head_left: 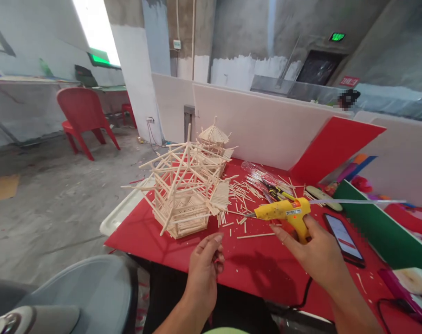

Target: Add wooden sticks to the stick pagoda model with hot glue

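My right hand (317, 250) grips a yellow hot glue gun (278, 209) by its handle. Its nozzle points left, and a long clear glue stick (357, 202) juts from its back end. Thumb and fingers pressed together, my left hand (208, 254) is closed in front of the table's middle; whether anything small is between the fingertips I cannot make out. Just beyond it stands an open pavilion frame (183, 185) built of thin wooden sticks. A smaller stick pavilion (213, 134) with a pointed roof rises behind. Loose cut sticks (242, 192) lie scattered right of the frame.
On the red tabletop (245, 260) are pliers (279, 192), a clear plastic wrapper (262, 174) and a phone (345, 239). A green board (378, 222) borders the right side. A grey stool (88, 287) stands at lower left, a red chair (83, 111) farther back.
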Action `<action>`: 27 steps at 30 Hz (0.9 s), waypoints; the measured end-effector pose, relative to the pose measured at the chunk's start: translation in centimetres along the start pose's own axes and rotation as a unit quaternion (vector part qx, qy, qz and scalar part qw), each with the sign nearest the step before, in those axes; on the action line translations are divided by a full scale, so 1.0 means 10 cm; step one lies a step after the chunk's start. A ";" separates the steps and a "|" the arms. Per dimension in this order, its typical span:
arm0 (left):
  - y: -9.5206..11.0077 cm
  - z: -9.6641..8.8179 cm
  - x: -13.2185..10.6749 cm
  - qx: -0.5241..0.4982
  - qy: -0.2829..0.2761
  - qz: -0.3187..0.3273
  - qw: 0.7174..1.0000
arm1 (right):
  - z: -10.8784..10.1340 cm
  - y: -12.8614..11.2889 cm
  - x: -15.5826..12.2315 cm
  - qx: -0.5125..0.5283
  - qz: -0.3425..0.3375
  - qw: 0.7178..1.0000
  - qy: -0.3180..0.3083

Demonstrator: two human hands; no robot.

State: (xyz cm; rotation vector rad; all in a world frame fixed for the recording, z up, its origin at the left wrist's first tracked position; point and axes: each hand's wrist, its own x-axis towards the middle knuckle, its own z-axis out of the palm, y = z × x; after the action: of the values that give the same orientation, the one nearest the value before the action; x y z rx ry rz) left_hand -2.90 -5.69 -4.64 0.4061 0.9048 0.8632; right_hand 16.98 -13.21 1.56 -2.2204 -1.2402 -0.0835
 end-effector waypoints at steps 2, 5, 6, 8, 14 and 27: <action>-0.10 -0.01 0.00 0.011 0.004 -0.016 1.000 | 0.06 0.14 -0.03 0.009 0.035 0.999 -0.029; -0.25 -0.03 0.00 0.028 -0.002 -0.033 0.999 | 0.23 0.38 -0.08 -0.027 0.081 0.993 -0.075; -0.29 -0.03 0.00 0.036 -0.007 -0.031 0.999 | 0.30 0.45 -0.10 -0.045 0.097 0.990 -0.091; -0.36 -0.03 0.02 0.066 -0.021 -0.016 0.998 | 0.43 0.58 -0.14 -0.068 0.115 0.985 -0.113; -0.42 -0.02 0.21 0.323 -0.056 0.140 0.934 | 0.62 0.77 -0.14 -0.060 0.129 0.982 -0.128; -0.22 0.53 0.96 0.656 -0.042 0.269 0.704 | 0.83 0.85 0.06 0.048 0.137 0.980 -0.137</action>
State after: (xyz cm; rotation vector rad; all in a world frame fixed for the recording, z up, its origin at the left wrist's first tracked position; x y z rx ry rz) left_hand 5.60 0.80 -7.90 2.0324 1.2338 0.5495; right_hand 22.20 -11.81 -8.98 -2.3492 -1.0345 0.3954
